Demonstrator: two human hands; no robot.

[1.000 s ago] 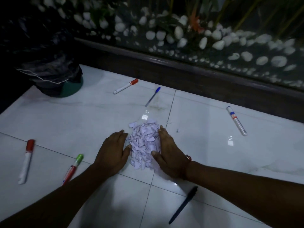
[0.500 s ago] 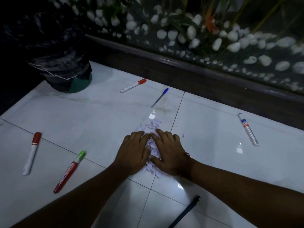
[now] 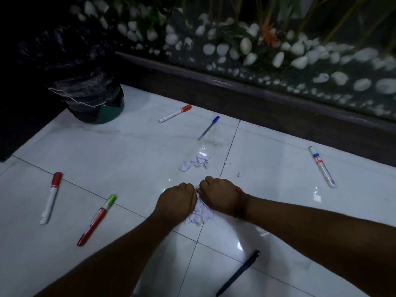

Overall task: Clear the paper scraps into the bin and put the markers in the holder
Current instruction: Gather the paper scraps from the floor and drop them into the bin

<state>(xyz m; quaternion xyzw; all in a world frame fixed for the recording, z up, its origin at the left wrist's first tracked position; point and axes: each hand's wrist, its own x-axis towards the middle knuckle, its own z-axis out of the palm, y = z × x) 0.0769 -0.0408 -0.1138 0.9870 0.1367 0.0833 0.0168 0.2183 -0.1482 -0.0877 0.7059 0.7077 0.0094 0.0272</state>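
My left hand [image 3: 176, 202] and my right hand [image 3: 220, 195] are curled into fists side by side, gripping a bunch of white paper scraps [image 3: 201, 215] that sticks out beneath them on the white tile floor. A few loose scraps [image 3: 196, 162] lie just beyond the hands. A red-capped marker [image 3: 51, 197] and a green-capped red marker [image 3: 97, 219] lie at the left. An orange-capped marker [image 3: 175, 113] and a blue pen [image 3: 209, 127] lie farther off. A blue-banded marker [image 3: 321, 166] is at the right, a dark pen [image 3: 239, 273] near me. No holder is in view.
A green bin [image 3: 107, 113] lined with a black bag stands at the far left corner of the floor. A dark ledge [image 3: 257, 97] runs along the back, with white pebbles and plants behind glass above it.
Both hands went from flat at the sides of the scrap pile to closed fists bunching the scraps together. A few scraps were left behind on the far side.
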